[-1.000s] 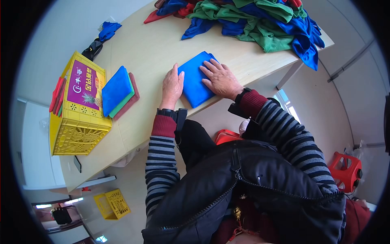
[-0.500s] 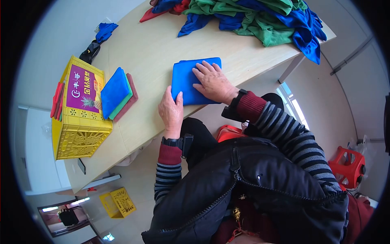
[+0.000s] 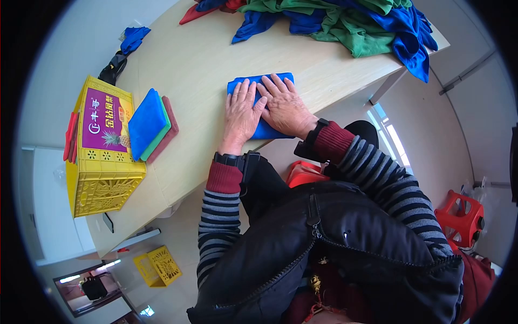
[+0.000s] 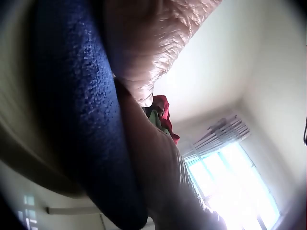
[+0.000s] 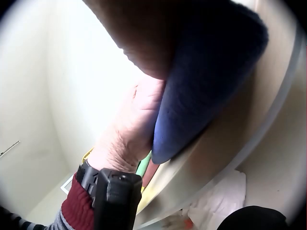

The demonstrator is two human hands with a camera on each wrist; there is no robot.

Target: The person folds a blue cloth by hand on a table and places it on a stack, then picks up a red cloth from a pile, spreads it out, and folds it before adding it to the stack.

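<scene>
A folded blue cloth (image 3: 264,130) lies flat at the table's near edge. Both hands rest on top of it with straight fingers pointing away from the body. My left hand (image 3: 242,114) covers its left part, and my right hand (image 3: 288,108) covers the middle and right. The thumbs meet or overlap near the cloth's middle. From the left wrist, the cloth (image 4: 86,105) shows as a thick, fuzzy, rounded edge under the palms. In the right wrist view its corner (image 5: 206,91) stands close to the table edge, beneath the hands.
A yellow crate (image 3: 108,183) stands at the left. Against it lean folded blue (image 3: 147,124), green (image 3: 157,135) and reddish-brown (image 3: 171,129) cloths. A loose heap of green, blue and red cloths (image 3: 350,38) fills the far side. A phone (image 3: 108,222) lies near the left edge.
The blue cloth was turned squarer to the table edge. My left hand then moved from its left edge onto its top, beside the right hand, which has stayed on the cloth.
</scene>
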